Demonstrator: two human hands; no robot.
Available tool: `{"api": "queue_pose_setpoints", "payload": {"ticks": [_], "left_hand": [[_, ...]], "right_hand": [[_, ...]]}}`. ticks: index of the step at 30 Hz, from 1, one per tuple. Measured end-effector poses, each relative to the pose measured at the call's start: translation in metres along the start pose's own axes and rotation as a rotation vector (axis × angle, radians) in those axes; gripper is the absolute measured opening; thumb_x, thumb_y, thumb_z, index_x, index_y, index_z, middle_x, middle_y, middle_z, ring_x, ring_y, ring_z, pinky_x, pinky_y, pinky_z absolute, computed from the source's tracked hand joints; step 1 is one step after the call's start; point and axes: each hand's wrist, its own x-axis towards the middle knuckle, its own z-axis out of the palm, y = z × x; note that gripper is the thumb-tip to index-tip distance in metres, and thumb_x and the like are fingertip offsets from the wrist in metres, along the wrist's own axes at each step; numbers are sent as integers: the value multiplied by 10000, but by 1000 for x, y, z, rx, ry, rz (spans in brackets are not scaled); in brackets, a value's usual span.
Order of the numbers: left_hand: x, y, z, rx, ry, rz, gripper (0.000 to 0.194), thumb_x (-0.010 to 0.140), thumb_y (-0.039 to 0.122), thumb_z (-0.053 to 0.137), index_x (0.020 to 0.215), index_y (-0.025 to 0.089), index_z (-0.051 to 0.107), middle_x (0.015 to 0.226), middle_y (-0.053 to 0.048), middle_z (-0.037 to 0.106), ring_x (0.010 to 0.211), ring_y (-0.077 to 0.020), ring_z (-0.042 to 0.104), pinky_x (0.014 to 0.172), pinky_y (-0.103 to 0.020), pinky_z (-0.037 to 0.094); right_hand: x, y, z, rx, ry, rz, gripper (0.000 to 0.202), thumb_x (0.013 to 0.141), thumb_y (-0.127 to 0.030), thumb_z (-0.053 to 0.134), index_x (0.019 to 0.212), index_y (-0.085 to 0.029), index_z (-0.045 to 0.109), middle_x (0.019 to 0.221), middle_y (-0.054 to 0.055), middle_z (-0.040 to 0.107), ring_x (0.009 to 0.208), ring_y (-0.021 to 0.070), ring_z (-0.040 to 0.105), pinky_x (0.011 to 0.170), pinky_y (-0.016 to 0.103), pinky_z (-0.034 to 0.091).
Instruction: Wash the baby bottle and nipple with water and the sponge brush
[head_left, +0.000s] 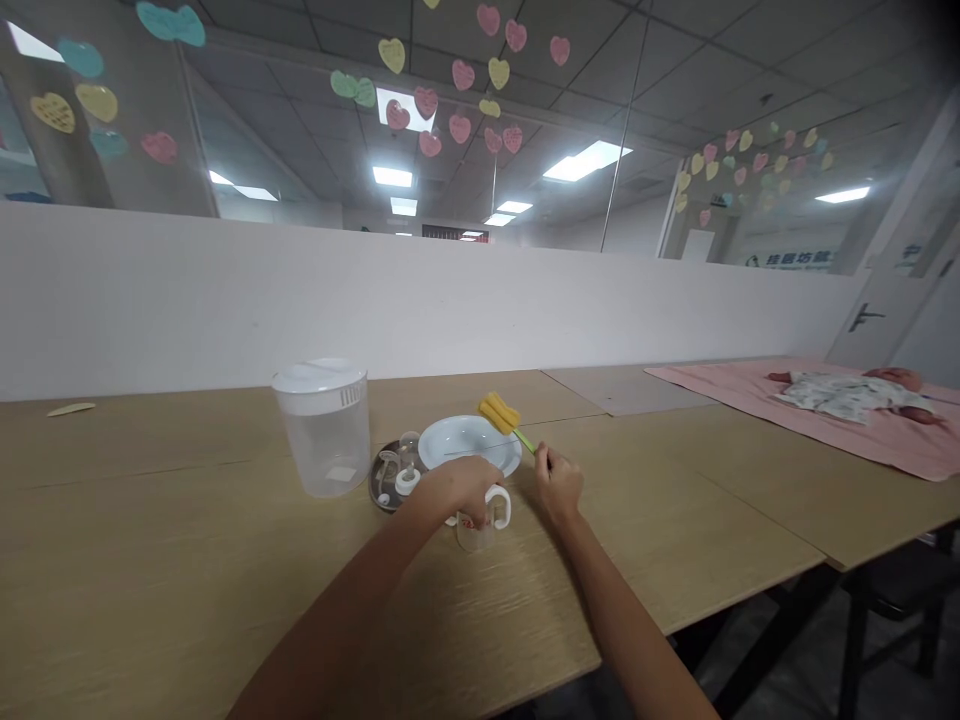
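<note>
My right hand is closed round the green handle of a bottle brush. Its yellow sponge head points up and to the left, above the right rim of a white bowl. In front of the bowl, my left hand reaches down with its fingers closed on a clear baby bottle with white side handles and red print. The hand hides the bottle's upper part. Just left of the bowl, a round metal tray carries a white bottle collar with a teat, a clear cap and a straw piece.
A tall clear plastic bucket with a white lid stands behind the tray. At far right, a baby doll lies on a pink mat. A low white wall borders the table's back; a dark stool stands right.
</note>
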Motion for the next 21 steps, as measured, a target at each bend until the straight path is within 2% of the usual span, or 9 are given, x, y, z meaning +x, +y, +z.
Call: {"api": "queue_pose_setpoints", "payload": {"ticks": [6,12,17,21], "left_hand": [[-5,-2,-5,-141,67,-19,732,543,310,765,1214,201,494,1106,-57,632,896,-233,614,602,-249,431],[-12,-18,-20,-304,251,14,570,549,468,747,1032,224,568,1058,-13,615,937,-222,582,710,-253,425],[-12,-34,-25,-524,436,83,577,573,485,742,1065,216,606,1055,4,651,965,-207,588,784,-248,432],[-10,-42,-25,-640,586,54,531,613,477,726,1055,195,642,1059,-4,677,958,-204,607,796,-251,455]], "right_hand": [[0,-1,-1,-5,3,-2,639,933,-440,189,580,-137,627,546,89,611,459,113,432,510,264,198],[0,0,1,2,5,-11,635,939,-438,187,613,-133,640,558,91,617,463,113,440,515,261,210],[0,-1,1,4,16,17,644,933,-460,189,570,-143,615,535,87,604,455,112,422,507,263,191],[1,-2,1,24,37,41,653,931,-479,172,545,-151,584,515,82,581,444,114,407,501,265,194]]}}
